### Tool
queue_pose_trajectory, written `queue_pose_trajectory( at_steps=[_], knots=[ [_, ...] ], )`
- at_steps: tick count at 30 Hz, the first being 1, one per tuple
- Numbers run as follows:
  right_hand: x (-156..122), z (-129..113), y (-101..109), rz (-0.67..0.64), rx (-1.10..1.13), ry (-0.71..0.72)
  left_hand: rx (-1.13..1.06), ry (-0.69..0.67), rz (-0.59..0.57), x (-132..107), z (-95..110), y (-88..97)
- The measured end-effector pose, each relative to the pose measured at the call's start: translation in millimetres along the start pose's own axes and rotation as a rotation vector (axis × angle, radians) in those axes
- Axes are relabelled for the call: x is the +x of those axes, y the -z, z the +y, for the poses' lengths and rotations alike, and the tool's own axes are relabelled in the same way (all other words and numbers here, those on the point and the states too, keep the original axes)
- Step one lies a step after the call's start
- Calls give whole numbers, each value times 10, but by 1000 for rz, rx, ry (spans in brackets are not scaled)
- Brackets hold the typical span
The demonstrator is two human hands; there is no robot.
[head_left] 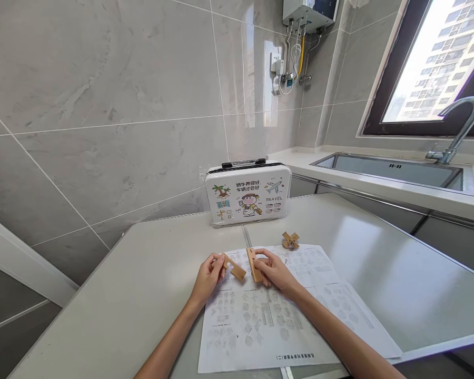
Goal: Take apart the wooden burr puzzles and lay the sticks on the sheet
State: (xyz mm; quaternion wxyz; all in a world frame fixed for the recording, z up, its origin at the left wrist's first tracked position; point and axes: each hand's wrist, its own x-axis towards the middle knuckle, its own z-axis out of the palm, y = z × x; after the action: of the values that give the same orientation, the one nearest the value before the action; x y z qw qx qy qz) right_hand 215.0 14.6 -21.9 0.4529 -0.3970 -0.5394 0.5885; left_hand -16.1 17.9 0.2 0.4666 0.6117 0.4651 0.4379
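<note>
In my left hand is a notched wooden puzzle piece, gripped by its left end and slanting down to the right. My right hand pinches a longer, straight wooden puzzle piece that stands nearly upright in the picture. The two pieces are close but apart. Both hands are over a large printed instruction sheet covered with small diagrams. Just beyond the sheet's far edge lies a small cross-shaped wooden assembly.
A white carry case with cartoon prints stands at the table's back against the tiled wall. The pale table has a seam down its middle. To the right are a counter with a sink and a faucet.
</note>
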Motion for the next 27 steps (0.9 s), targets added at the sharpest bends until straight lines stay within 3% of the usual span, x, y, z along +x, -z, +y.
queue_pose_trajectory(
  at_steps=[7,13,19,27],
  knots=[
    [-22,92,-79,78,-382,160,420,-100,13,-65,15,-89],
    [-92,109,-131,19,-658,261,749,-162,42,-88,-1,-121],
    [-129,106,-158,31,-844,347,772,-150,17,-89,-78,-116],
    [-139,92,-157,5,-852,349,664,-211,51,-109,-93,-130]
  ],
)
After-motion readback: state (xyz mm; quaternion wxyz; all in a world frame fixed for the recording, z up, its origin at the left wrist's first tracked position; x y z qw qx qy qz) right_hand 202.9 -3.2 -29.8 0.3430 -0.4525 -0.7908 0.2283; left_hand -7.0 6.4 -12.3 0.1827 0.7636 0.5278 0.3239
